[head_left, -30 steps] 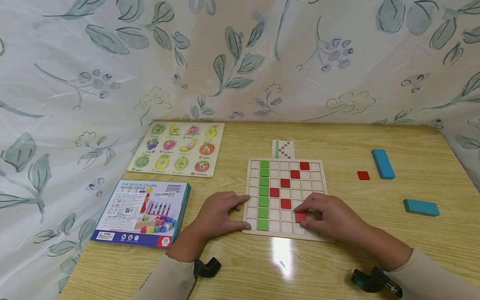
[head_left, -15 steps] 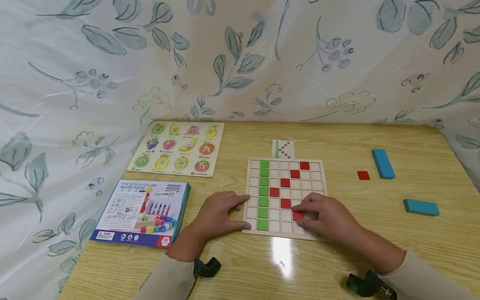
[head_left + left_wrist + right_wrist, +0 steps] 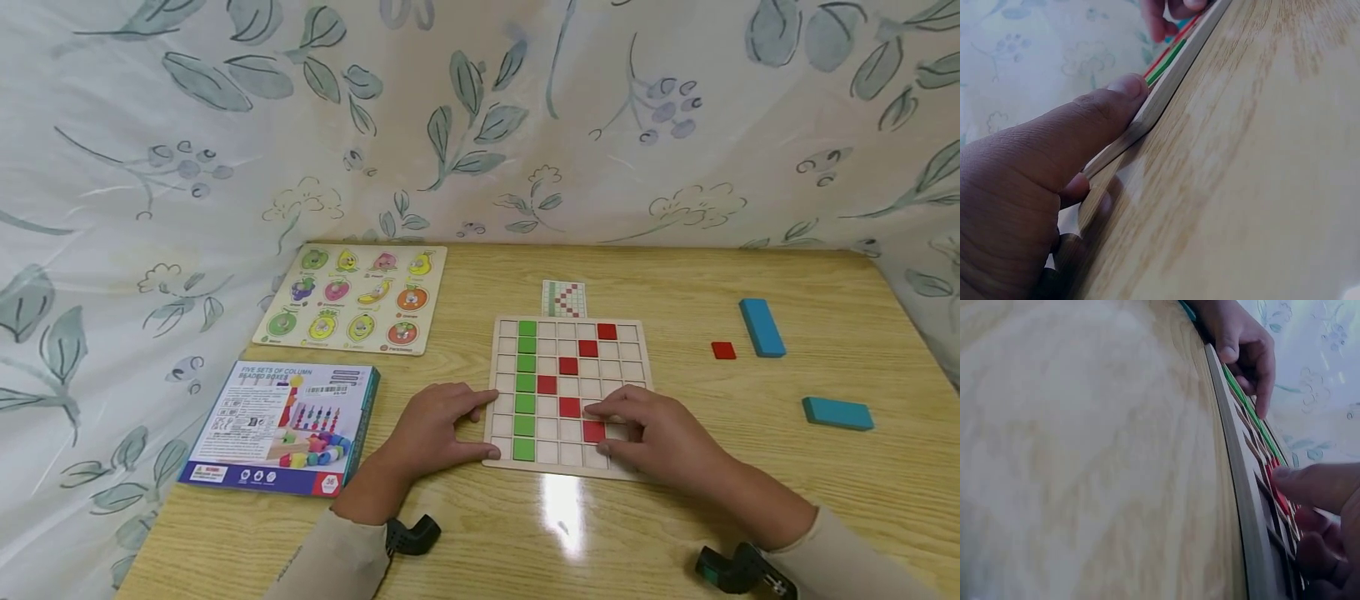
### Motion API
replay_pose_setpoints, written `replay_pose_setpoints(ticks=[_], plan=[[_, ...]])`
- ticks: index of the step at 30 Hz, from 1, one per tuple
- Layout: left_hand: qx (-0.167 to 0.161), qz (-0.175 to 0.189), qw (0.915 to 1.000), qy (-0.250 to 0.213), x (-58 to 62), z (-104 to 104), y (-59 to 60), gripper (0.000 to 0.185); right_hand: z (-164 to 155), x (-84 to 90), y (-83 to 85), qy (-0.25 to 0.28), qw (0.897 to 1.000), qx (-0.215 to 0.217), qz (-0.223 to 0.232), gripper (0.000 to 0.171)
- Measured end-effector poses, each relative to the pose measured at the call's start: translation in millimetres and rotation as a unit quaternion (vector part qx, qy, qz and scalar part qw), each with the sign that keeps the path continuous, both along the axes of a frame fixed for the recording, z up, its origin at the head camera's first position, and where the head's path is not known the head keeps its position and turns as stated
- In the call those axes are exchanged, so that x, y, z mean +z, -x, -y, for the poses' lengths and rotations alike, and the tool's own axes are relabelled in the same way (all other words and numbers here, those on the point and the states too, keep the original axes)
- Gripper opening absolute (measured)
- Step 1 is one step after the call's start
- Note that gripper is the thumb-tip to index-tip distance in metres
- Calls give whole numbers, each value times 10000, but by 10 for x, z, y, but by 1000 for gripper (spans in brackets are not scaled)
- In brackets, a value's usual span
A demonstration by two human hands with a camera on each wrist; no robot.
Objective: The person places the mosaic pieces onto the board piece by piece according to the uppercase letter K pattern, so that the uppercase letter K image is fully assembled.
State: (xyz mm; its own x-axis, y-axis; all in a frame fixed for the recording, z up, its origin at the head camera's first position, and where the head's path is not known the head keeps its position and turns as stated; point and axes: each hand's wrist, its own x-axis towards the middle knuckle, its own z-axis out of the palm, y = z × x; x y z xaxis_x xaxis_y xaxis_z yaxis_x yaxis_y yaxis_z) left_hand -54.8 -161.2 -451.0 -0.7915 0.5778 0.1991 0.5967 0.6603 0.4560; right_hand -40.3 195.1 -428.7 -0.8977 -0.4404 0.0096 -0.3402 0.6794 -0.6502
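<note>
A wooden grid board [image 3: 570, 473] lies on the table with a column of green square tiles [image 3: 525, 403] and a bent line of red ones. My right hand [image 3: 667, 437] has thumb and index finger at opposite edges of a red square tile [image 3: 594, 432], which looks flat in its cell near the board's front. In the right wrist view the thumb touches that red tile [image 3: 1277, 487]. My left hand [image 3: 435, 429] rests its thumb and index finger against the board's left edge. The thumb [image 3: 1116, 100] lies straight on the rim in the left wrist view.
A small pattern card [image 3: 564, 298] touches the board's far edge. A loose red tile [image 3: 723, 351] and two blue blocks [image 3: 762, 327] lie to the right. On the left are a fruit picture board [image 3: 349, 298] and a bead toy box [image 3: 281, 427]. Floral cloth [image 3: 480, 125] hangs behind.
My right hand has shifted slightly left with the red tile, which now sits squarely in its cell rather than askew. My left hand has stayed put.
</note>
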Motion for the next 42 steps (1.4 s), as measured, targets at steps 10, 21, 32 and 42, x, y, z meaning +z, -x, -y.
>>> replay_pose_setpoints(ticks=[10,21,32,42], plan=[[35,14,10000,-4,-16,6,4,70,-259,3,91,162,9998,-115,-2,46],[-5,-67,10000,-39,-11,0,3,70,-674,57,295,-260,9980,-504,-291,45],[-11,-66,9999,-85,2,-6,-1,70,-1132,6,518,-545,9927,-913,-563,49],[4,66,10000,-26,-2,-4,6,69,-1366,21,654,-798,9898,-1155,-230,57]])
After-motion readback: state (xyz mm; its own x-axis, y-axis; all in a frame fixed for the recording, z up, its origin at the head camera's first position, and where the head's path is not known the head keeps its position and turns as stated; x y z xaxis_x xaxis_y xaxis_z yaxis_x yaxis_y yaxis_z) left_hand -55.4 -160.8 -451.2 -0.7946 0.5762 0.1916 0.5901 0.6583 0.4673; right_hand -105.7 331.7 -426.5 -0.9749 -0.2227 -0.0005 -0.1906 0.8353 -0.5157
